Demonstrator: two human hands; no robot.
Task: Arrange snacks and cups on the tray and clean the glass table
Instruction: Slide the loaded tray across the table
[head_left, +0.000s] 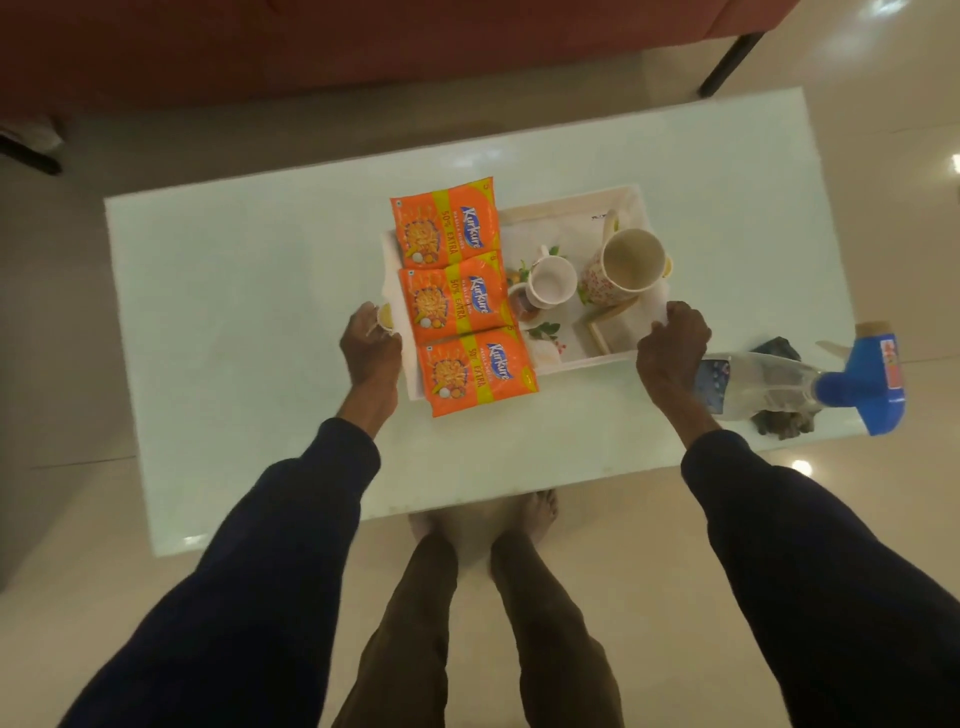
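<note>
A white tray sits in the middle of the glass table. Three orange snack packets lie in a column on its left part, the nearest one overhanging the front edge. A small white cup and a tall flowered cup stand on the right part. My left hand grips the tray's left edge. My right hand grips the tray's right edge.
A clear spray bottle with a blue trigger head lies on the table at the right, over a dark cloth. A red sofa stands beyond the table. My bare feet are at the table's near edge.
</note>
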